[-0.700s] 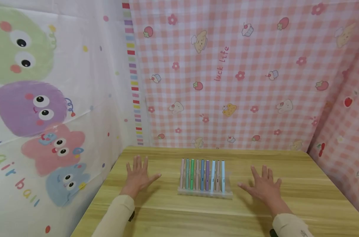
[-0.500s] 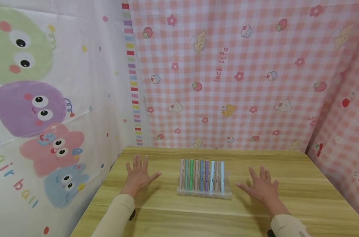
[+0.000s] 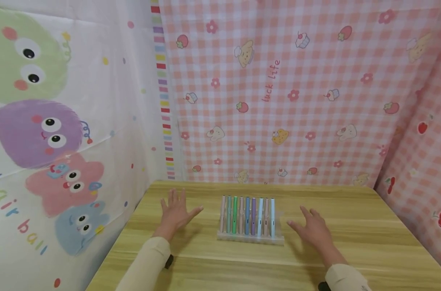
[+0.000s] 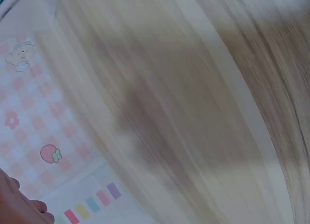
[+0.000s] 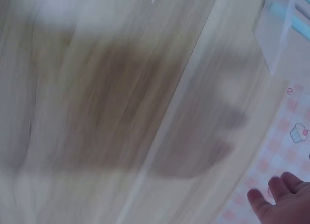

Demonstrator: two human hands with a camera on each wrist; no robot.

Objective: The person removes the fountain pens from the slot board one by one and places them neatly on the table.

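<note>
On the left side of the tabletop [image 3: 198,270], the left hand [image 3: 174,216] is hovering with its fingers straight and well parted, holding nothing, and its thumb is pointing right, toward the rack. In the middle, a translucent rack [image 3: 250,239] is standing on the tabletop between the two hands, and nine pens are resting in it side by side: a pinkish pen [image 3: 223,214] is beginning the row, a bright green pen [image 3: 235,214] is sitting third, and a light blue pen [image 3: 273,218] is ending it. The pens' long axes are running away from the person, while the rack's own length is stretching crosswise. Farther right, the right hand [image 3: 313,228] is hovering, fingers loosely extended, also gripping nothing; its thumb is pointing left and appearing nearer the rack than the left thumb, though neither hand is touching it.
</note>
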